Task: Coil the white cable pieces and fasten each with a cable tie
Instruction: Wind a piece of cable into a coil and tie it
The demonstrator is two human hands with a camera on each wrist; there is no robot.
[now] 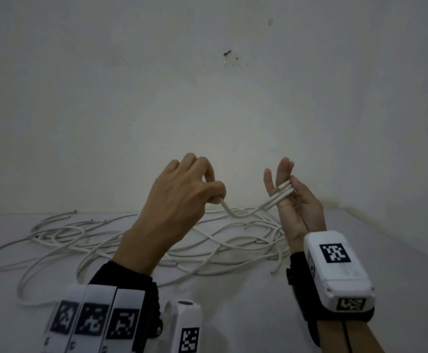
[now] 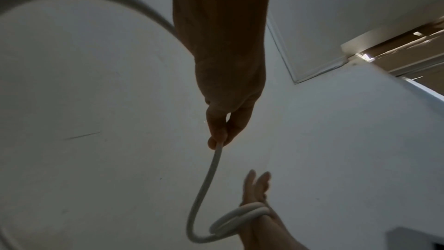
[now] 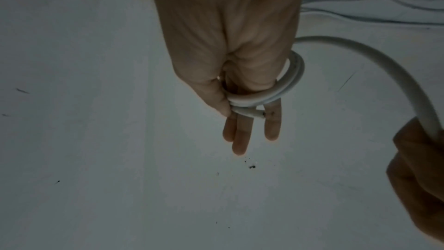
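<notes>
We see a plain white wall (image 1: pixel 207 98) rising behind a pale matte floor (image 1: pixel 233 314), where smooth round white cable pieces (image 1: pixel 106 240) sprawl in loose loops. Our right hand (image 1: pixel 294 200), fingers straight and upright, has one cable (image 1: pixel 274 200) wound around them, thumb pinning it. Our left hand (image 1: pixel 182 197), raised nearby, pinches that cable's trailing length.

Left hand (image 1: pixel 182 192) raised, pinching a white cable (image 1: pixel 235 212). Cable sags, then runs to right hand (image 1: pixel 296 202), wrapped in turns round its upright fingers, thumb pressed on them. Loose cables (image 1: pixel 85 240) lie tangled on the white surface (image 1: pixel 246 314) below.
</notes>
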